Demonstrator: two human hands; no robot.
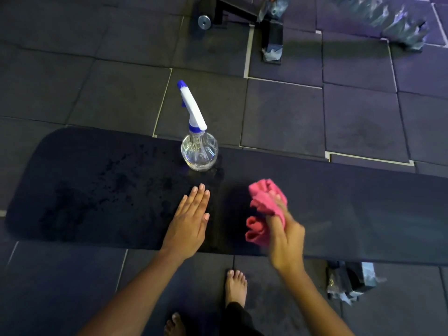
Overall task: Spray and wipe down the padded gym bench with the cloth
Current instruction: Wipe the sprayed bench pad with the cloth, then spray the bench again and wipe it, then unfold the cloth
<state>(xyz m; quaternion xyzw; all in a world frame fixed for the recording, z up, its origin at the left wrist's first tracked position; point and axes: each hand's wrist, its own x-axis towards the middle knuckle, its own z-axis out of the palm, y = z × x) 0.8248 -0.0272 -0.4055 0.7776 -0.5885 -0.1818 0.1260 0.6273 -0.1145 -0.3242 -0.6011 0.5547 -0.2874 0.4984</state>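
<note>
- While bare feet stand low in the frame, the right hand keeps its grip clamped on the pink cloth; the left hand lies flat, fingers apart.
- Droplets darken the tabletop left of centre: spraying looks done, wiping remains.
- Spray bottle stands upright at the far edge.
- Beyond, dark floor tiles.
</note>
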